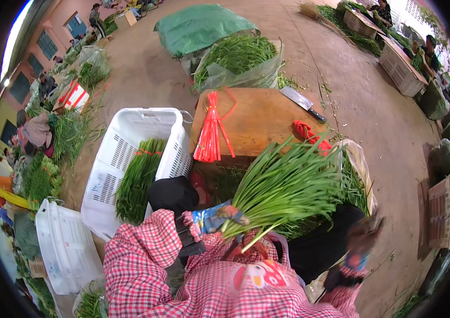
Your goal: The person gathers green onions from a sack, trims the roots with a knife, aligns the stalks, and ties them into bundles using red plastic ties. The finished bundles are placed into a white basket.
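Note:
My left hand (225, 216), in a patterned glove, is closed round the stem ends of a large bunch of long green leafy stalks (288, 183), which fans out over my lap. Off to the right, blurred, my right hand (364, 234) is raised beside my knee; its fingers look spread, with nothing seen in them. Beyond the bunch is a low wooden table (260, 119) bearing a bundle of red plastic ties (213, 131), a cleaver (302, 104) and a red cloth strip (308, 135). In a white plastic crate (101, 175) to the left lie tied green bundles (139, 179).
An open plastic bag of greens (354, 179) stands by my right knee. Past the table are another bag of greens (240, 55) and a green cover (201, 28). White crates (63, 246) stand at lower left. Other people sit along both sides.

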A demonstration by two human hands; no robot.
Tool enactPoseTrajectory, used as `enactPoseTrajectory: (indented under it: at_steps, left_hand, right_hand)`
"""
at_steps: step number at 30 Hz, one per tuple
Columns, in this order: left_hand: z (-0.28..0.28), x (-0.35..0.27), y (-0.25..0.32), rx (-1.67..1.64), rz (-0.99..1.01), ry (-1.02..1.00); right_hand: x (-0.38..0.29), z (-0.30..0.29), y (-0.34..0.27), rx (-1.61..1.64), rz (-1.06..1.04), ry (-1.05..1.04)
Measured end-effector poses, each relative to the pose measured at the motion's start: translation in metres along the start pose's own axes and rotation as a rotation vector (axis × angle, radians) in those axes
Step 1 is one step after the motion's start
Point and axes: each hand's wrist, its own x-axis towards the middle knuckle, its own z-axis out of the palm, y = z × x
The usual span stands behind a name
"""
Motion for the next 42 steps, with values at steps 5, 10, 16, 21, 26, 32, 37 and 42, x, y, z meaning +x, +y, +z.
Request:
enactPoseTrajectory:
  at_steps: [5,10,16,21,26,32,37,42]
  left_hand:
    - [0.019,0.047,0.045,0.287,0.052,0.085]
    - [0.051,0.076,0.102,0.559,-0.009,0.147]
    - [0.1,0.093,0.161,1.109,-0.366,0.511]
    - [0.139,0.123,0.196,1.632,-0.507,0.557]
    - [0.168,0.156,0.191,2.364,-0.348,0.382]
    - [0.166,0.169,0.163,2.56,-0.28,0.286]
    - [0.14,0.171,0.13,2.471,-0.2,0.327]
    - [0.125,0.17,0.115,2.211,-0.214,0.427]
  right_hand:
    - [-0.068,0.036,0.109,-0.38,0.731,-0.311]
    - [-0.008,0.073,0.156,0.019,0.575,-0.351]
    - [0.045,0.094,0.177,0.303,0.375,-0.298]
    - [0.063,0.115,0.186,0.327,0.249,-0.367]
    - [0.101,0.134,0.174,0.47,0.102,-0.481]
    - [0.136,0.1,0.162,0.362,-0.114,-0.502]
    - [0.149,0.058,0.167,0.473,-0.198,-0.57]
    - [0.142,0.037,0.162,0.44,0.018,-0.444]
